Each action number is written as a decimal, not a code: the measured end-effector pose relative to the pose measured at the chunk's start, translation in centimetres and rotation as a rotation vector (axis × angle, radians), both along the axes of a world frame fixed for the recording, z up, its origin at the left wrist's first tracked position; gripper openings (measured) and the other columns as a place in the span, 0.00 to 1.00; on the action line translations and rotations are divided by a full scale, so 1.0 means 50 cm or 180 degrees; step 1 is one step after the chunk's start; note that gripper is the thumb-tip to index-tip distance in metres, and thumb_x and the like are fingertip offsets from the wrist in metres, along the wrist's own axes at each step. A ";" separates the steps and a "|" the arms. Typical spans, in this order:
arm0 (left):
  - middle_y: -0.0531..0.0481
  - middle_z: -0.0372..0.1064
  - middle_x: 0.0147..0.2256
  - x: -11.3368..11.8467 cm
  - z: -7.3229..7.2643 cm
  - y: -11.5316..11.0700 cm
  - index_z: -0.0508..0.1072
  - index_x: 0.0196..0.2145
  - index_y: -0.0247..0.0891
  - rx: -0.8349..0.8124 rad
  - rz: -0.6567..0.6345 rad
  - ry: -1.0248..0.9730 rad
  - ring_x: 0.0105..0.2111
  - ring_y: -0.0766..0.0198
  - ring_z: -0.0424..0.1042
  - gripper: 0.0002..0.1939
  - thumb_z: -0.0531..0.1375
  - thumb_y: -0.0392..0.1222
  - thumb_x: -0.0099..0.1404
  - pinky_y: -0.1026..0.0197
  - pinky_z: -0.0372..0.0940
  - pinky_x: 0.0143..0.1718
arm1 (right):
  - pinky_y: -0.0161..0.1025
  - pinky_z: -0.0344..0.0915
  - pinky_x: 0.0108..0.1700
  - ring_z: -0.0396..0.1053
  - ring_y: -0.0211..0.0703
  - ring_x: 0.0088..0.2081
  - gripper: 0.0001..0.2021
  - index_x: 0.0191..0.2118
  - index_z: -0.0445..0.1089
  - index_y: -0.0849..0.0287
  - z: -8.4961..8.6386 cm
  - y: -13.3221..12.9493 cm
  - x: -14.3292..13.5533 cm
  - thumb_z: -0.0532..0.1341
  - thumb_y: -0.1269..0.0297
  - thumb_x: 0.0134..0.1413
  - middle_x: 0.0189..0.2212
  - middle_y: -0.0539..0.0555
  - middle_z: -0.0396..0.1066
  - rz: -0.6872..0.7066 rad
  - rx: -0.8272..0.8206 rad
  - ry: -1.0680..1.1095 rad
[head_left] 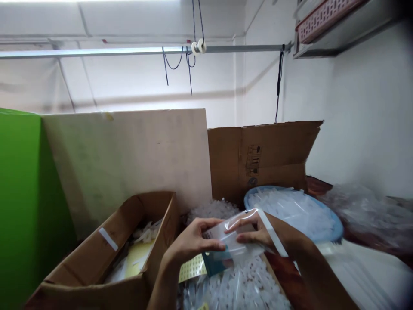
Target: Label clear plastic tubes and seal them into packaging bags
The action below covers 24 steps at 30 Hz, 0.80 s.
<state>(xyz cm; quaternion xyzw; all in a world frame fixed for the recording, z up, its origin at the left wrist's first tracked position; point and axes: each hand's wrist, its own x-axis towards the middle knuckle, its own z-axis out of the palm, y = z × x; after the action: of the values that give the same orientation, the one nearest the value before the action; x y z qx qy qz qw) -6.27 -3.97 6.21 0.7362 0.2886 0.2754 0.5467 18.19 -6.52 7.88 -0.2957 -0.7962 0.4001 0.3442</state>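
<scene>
A clear plastic bag (238,254) with a white strip along one edge is between my hands. My left hand (195,239) pinches its left side, thumb in front and fingers behind. My right hand (253,228) has its fingers under the clear film, and the white strip crosses near its wrist. These fingers are bent around a white piece inside the bag; its kind is not clear. A teal card (214,263) shows at the lower part of the bag. Just below lie many small white translucent plastic pieces (248,286) and a yellow sheet of round stickers (192,268).
An open cardboard box (161,254) holding papers stands on the left. A blue round tray (338,226) heaped with translucent pieces is at back right, near crumpled plastic bags (368,215). A white board (138,150) and a cardboard flap (274,150) stand behind.
</scene>
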 end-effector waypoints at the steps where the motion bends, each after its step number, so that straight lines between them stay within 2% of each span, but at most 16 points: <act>1: 0.47 0.77 0.45 0.001 0.002 -0.002 0.79 0.52 0.40 0.0105 0.0019 0.0080 0.49 0.50 0.72 0.35 0.77 0.49 0.46 0.56 0.65 0.51 | 0.49 0.74 0.53 0.78 0.54 0.49 0.12 0.45 0.83 0.51 0.001 0.003 0.000 0.69 0.57 0.57 0.46 0.56 0.81 -0.0012 0.0018 0.0045; 4: 0.48 0.76 0.46 0.002 0.004 -0.008 0.79 0.51 0.42 0.0505 0.0320 0.0569 0.49 0.48 0.71 0.39 0.79 0.50 0.40 0.55 0.66 0.50 | 0.48 0.74 0.53 0.78 0.53 0.47 0.11 0.45 0.82 0.52 0.004 0.008 0.005 0.66 0.57 0.60 0.45 0.56 0.81 -0.0134 0.0127 0.0121; 7: 0.48 0.75 0.43 0.000 0.003 -0.011 0.79 0.48 0.41 0.0720 0.0571 0.0903 0.44 0.51 0.72 0.36 0.77 0.55 0.42 0.58 0.68 0.43 | 0.47 0.73 0.53 0.78 0.52 0.47 0.10 0.44 0.83 0.50 0.009 0.008 0.022 0.64 0.59 0.63 0.45 0.55 0.81 -0.0320 0.0350 0.0086; 12: 0.50 0.74 0.35 0.012 0.007 -0.017 0.78 0.44 0.38 0.0834 0.0312 0.0734 0.36 0.58 0.72 0.27 0.74 0.56 0.50 0.62 0.66 0.34 | 0.48 0.74 0.51 0.76 0.54 0.49 0.09 0.43 0.83 0.47 0.016 0.002 0.050 0.63 0.59 0.63 0.47 0.55 0.80 -0.0526 0.0682 0.0053; 15: 0.50 0.74 0.35 0.019 0.010 -0.016 0.78 0.43 0.38 0.0865 0.0270 0.0661 0.35 0.57 0.72 0.26 0.74 0.54 0.50 0.61 0.66 0.34 | 0.50 0.72 0.53 0.76 0.55 0.49 0.09 0.42 0.83 0.51 0.006 0.017 0.065 0.65 0.57 0.62 0.45 0.57 0.81 -0.0565 0.0722 0.0108; 17: 0.49 0.74 0.36 0.016 0.009 -0.012 0.78 0.43 0.37 0.0877 0.0315 0.0637 0.35 0.57 0.72 0.27 0.74 0.54 0.49 0.62 0.66 0.32 | 0.47 0.74 0.48 0.77 0.54 0.46 0.11 0.42 0.83 0.55 -0.014 0.034 0.083 0.67 0.57 0.59 0.43 0.58 0.81 -0.0611 0.0506 0.0238; 20: 0.48 0.74 0.36 0.000 0.007 -0.005 0.77 0.42 0.36 0.0859 0.0470 0.0583 0.34 0.58 0.71 0.27 0.75 0.53 0.48 0.63 0.64 0.29 | 0.39 0.71 0.31 0.74 0.45 0.28 0.15 0.47 0.80 0.58 -0.047 0.054 0.123 0.66 0.55 0.61 0.28 0.54 0.78 -0.0880 0.0058 0.0898; 22: 0.48 0.73 0.35 -0.013 0.007 -0.002 0.76 0.42 0.36 0.0715 0.0531 0.0431 0.33 0.59 0.71 0.26 0.74 0.51 0.49 0.64 0.64 0.28 | 0.38 0.69 0.29 0.71 0.42 0.26 0.15 0.49 0.79 0.58 -0.057 0.058 0.142 0.67 0.56 0.61 0.25 0.52 0.75 -0.1104 0.0079 0.1206; 24: 0.50 0.73 0.35 -0.022 0.009 0.000 0.76 0.42 0.35 0.0509 0.0532 0.0231 0.32 0.61 0.71 0.26 0.75 0.50 0.50 0.65 0.64 0.28 | 0.37 0.70 0.31 0.72 0.42 0.28 0.15 0.49 0.78 0.59 -0.055 0.052 0.145 0.67 0.58 0.61 0.27 0.53 0.75 -0.1248 0.0183 0.1303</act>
<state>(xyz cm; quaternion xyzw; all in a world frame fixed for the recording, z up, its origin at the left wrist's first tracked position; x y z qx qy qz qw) -7.37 -3.96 6.68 0.7603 0.3456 0.3154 0.4507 25.42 -3.90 5.15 -0.3472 -0.6488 0.3545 0.5770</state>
